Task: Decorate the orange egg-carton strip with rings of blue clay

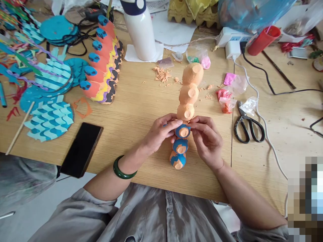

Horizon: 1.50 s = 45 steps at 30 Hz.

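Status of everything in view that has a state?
Orange egg-carton strip, near cups part-painted blue, far cups bare
Left hand, gripping strip
Right hand, gripping strip
Black-handled scissors, blades closed
Phone, screen dark
White bottle, upright, capped
Charger, plugged into power strip

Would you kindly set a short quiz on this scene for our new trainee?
1. Which wears the green bangle, the left hand or the right hand?
2. True or false: the black-handled scissors lie to the right of the right hand.
3. How many segments of the orange egg-carton strip show blue paint?

Key: 1. The left hand. 2. True. 3. Three.
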{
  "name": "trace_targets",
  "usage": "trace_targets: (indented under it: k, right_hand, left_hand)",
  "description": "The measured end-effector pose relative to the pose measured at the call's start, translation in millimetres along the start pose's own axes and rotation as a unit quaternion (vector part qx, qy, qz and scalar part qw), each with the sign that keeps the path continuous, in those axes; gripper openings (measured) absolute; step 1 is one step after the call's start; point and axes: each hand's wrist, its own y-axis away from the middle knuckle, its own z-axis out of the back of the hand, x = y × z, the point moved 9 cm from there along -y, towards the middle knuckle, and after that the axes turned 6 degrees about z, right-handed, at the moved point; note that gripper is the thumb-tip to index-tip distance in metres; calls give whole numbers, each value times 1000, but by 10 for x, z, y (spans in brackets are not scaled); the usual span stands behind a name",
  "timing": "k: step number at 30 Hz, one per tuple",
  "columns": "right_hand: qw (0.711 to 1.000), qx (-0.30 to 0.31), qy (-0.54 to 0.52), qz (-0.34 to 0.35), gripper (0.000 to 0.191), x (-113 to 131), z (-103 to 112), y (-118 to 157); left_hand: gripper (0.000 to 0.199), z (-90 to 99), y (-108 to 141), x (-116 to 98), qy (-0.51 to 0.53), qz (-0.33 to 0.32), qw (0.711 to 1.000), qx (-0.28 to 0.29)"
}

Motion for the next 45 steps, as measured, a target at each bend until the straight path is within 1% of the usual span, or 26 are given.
trace_targets:
  k: [3, 8, 11, 14, 18, 20, 24, 27, 30, 33, 35, 36, 37, 39, 41, 42, 43, 45]
  right_hand:
    - [999, 7, 31, 21, 32, 48, -16, -4]
    - [992, 23, 105, 70, 47, 142, -53, -14]
    - [989, 25, 111, 91, 47, 171, -61, -10]
    - [991, 28, 99, 91, 46, 169, -66, 2]
    - [997, 23, 55, 53, 44, 106, -50, 29]
    - [997, 22, 49, 50, 45, 106, -45, 35]
    - [989, 34, 99, 100, 52, 207, -66, 21]
    - [980, 53, 138, 133, 53, 250, -98, 17]
    - [970, 71, 169, 159, 57, 258, -115, 36]
    - [964, 86, 185, 171, 58, 259, -128, 59]
    - [970, 76, 168, 156, 55, 255, -107, 53]
    - [978, 63, 149, 135, 53, 238, -86, 43]
    - [986, 49, 119, 102, 50, 203, -64, 31]
    - [999, 22, 30, 10, 44, 83, -43, 23]
    - [995, -8, -65, -77, 39, -43, -47, 47]
    - [989, -24, -99, -107, 37, -88, -47, 64]
    - [984, -39, -120, -127, 35, -119, -42, 78]
    - [980, -54, -130, -137, 34, -138, -23, 92]
  left_hand:
    - [36, 3, 5, 14, -13, 1, 1000, 1]
    - [37, 17, -1, 51, -13, 12, 1000, -1]
    - [35, 19, -17, 70, -10, 17, 1000, 2]
    - [33, 42, -26, 75, -11, 19, 1000, -13]
    - [32, 57, -19, 48, -6, 20, 999, -34]
    - [31, 48, -11, 26, -3, 18, 999, -35]
    - [27, 26, 8, 14, 1, 23, 999, -30]
    - [25, 19, 17, 5, 0, 12, 1000, -28]
    - [29, 22, 11, 14, -5, 6, 1000, -25]
    - [33, 21, -4, 28, -14, 9, 1000, -17]
    - [34, 10, -11, 27, -10, 14, 1000, -7]
    - [34, 3, -12, 25, -6, 17, 1000, -3]
    - [33, -5, -13, 23, -2, 22, 1000, 0]
    - [31, -13, -11, 9, 4, 26, 1000, 0]
    - [27, -11, -8, -12, 10, 24, 1000, -5]
    - [26, -11, -8, -18, 13, 23, 1000, -5]
    - [24, -9, -7, -20, 16, 23, 1000, -5]
    - [24, -11, -9, -7, 18, 28, 999, -1]
